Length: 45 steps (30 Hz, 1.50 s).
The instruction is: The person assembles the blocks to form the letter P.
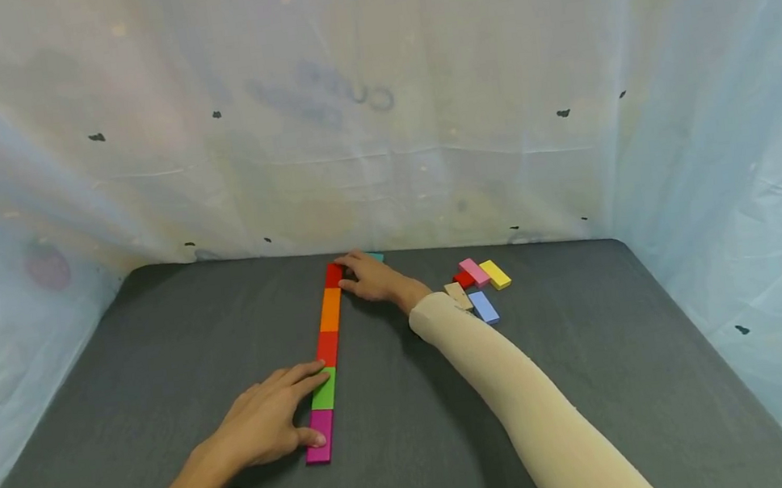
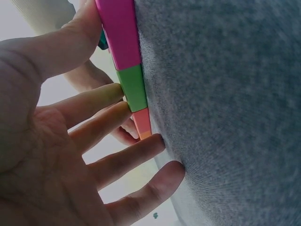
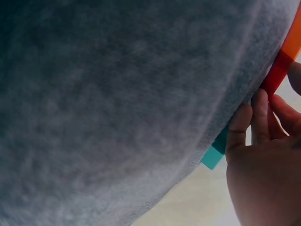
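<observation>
A straight row of flat blocks runs away across the dark table. From near to far it has a magenta block [image 1: 320,433], a green block [image 1: 325,394], a red-orange block [image 1: 327,349], an orange block [image 1: 330,310] and a red block [image 1: 332,276]. My left hand [image 1: 266,418] lies along the row's left side, thumb at the magenta block, extended fingers spread by the green one. At the far end, my right hand [image 1: 377,280] touches the red block with its fingertips. Beside that hand's fingers shows a teal block [image 3: 213,157], partly hidden.
To the right of the right forearm lies a loose group: a pink block [image 1: 473,271], a yellow block [image 1: 495,274], a red block [image 1: 464,279], a tan block [image 1: 458,295] and a blue block [image 1: 483,307]. Pale sheeting [image 1: 380,156] hangs behind and beside the grey table [image 1: 598,381].
</observation>
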Each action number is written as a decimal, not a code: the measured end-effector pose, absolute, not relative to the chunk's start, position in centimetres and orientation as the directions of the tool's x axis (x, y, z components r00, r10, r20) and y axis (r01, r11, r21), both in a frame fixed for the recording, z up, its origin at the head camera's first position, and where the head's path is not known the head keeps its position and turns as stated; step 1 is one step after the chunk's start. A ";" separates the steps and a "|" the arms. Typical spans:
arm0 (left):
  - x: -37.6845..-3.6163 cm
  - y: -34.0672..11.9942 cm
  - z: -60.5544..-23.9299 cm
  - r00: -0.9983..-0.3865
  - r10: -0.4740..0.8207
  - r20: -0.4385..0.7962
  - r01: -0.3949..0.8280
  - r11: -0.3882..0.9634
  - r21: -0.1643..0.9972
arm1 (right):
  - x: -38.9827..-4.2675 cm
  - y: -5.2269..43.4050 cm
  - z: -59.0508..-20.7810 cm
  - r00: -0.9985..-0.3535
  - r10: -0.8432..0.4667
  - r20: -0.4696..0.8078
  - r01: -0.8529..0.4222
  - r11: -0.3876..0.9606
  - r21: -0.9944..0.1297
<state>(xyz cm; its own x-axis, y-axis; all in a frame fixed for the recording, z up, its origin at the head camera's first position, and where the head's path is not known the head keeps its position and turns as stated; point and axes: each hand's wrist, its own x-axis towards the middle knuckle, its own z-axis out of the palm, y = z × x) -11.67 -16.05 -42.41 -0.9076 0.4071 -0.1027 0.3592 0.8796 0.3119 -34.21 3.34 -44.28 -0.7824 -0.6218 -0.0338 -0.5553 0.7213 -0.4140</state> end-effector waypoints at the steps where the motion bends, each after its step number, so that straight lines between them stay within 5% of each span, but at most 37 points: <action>1: -11.7 -16.1 -42.4 -0.908 0.406 -0.103 0.359 0.880 0.310 | -34.2 3.3 -44.3 -0.781 -0.623 -0.034 -0.557 0.721 -0.413; 15: -11.7 -16.0 -42.4 -0.907 0.408 -0.102 0.362 0.881 0.306 | -34.0 3.4 -44.2 -0.787 -0.615 -0.046 -0.543 0.726 -0.421; 31: -11.6 -16.0 -42.3 -0.907 0.411 -0.097 0.360 0.872 0.332 | -34.3 3.5 -44.1 -0.801 -0.597 -0.036 -0.572 0.782 -0.250; 45: -11.6 -16.0 -42.4 -0.909 0.402 -0.108 0.348 0.876 0.334 | -35.0 4.7 -43.5 -0.787 -0.609 0.102 -0.604 0.726 -0.328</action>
<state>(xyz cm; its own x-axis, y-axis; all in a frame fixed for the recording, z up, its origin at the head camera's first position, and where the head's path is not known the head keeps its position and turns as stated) -11.61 -16.02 -42.36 -0.9091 0.4025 -0.1077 0.3483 0.8760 0.3338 -34.97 4.67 -43.51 -0.7867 -0.6089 0.1017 -0.6043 0.7259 -0.3284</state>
